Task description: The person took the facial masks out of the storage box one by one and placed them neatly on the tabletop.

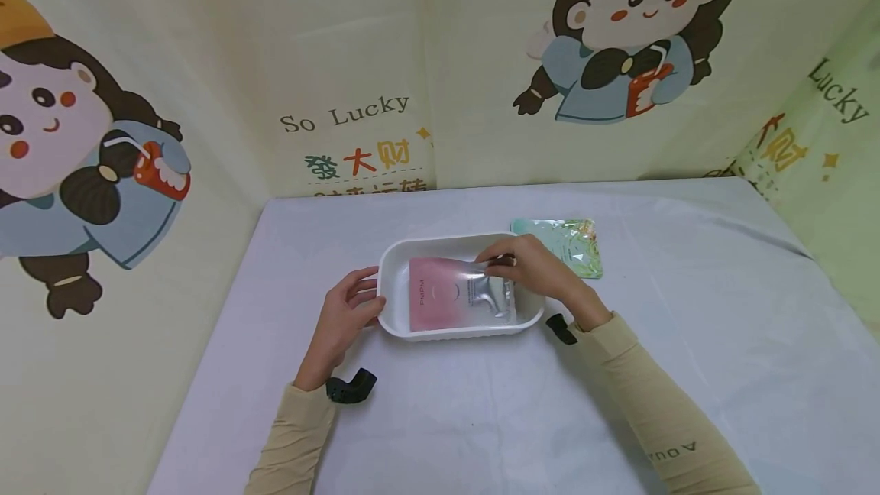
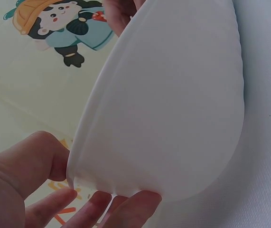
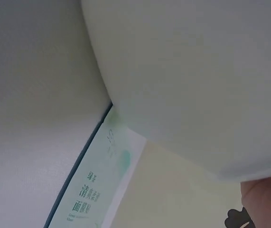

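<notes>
A white plastic tray [image 1: 440, 335] stands on the table, and the left hand [image 1: 348, 310] holds its left end. In the left wrist view the left thumb [image 2: 54, 156] lies at the tray's rim and the fingertips touch its outer wall. Inside the tray lies a pink-and-silver sachet [image 1: 440, 295] with print on it. Reaching over the tray's right rim, the right hand [image 1: 532, 266] pinches the sachet's upper right edge; its fingertips partly hide that edge. The right wrist view shows mostly the tray's outside wall [image 3: 187, 85], with only a bit of the hand.
A green printed sachet [image 1: 574, 247] lies flat behind the tray's right end, partly covered by the right hand. White cloth [image 1: 440, 418] covers the table. Patterned curtains [image 1: 481, 143] hang at its back and sides. A black wrist mount [image 1: 352, 386] sits at the left wrist.
</notes>
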`<act>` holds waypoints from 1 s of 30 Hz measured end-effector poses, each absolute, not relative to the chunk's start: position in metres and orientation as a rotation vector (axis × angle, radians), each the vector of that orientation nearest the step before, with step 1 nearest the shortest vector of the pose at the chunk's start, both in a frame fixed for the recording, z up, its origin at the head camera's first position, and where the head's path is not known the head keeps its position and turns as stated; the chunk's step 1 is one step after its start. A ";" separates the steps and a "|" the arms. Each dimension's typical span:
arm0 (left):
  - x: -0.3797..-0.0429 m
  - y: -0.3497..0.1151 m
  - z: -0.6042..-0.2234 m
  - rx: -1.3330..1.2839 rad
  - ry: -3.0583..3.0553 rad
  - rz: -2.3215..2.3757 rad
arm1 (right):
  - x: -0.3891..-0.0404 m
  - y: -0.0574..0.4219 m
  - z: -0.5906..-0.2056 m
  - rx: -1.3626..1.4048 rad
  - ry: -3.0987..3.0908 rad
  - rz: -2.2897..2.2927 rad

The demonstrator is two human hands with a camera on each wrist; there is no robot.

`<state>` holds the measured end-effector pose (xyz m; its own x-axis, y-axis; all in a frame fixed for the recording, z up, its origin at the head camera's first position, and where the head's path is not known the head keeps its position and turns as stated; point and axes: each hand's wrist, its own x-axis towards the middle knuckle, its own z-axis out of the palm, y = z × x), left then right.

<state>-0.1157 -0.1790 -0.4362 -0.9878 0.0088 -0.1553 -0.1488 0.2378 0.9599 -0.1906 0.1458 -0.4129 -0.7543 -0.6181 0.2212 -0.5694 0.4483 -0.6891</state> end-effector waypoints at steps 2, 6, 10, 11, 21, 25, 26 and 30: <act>-0.116 -0.179 -0.436 -0.136 2.366 1.861 | -0.192 0.147 -0.412 -1.077 2.605 -1.219; -0.116 -0.179 -0.436 -0.133 2.372 1.856 | -0.193 0.151 -0.410 -1.055 2.578 -1.247; -0.115 -0.179 -0.436 -0.131 2.381 1.848 | -0.194 0.154 -0.407 -1.027 2.564 -1.275; -0.115 -0.179 -0.436 -0.128 2.385 1.850 | -0.194 0.155 -0.405 -1.019 2.564 -1.281; -0.113 -0.178 -0.434 -0.146 2.382 1.844 | -0.192 0.166 -0.390 -0.971 2.599 -1.325; -0.112 -0.178 -0.433 -0.148 2.383 1.832 | -0.193 0.172 -0.386 -0.970 2.615 -1.346; -0.112 -0.178 -0.433 -0.154 2.382 1.831 | -0.193 0.173 -0.385 -0.966 2.621 -1.347; -0.112 -0.178 -0.433 -0.147 2.373 1.840 | -0.194 0.179 -0.380 -0.936 2.645 -1.347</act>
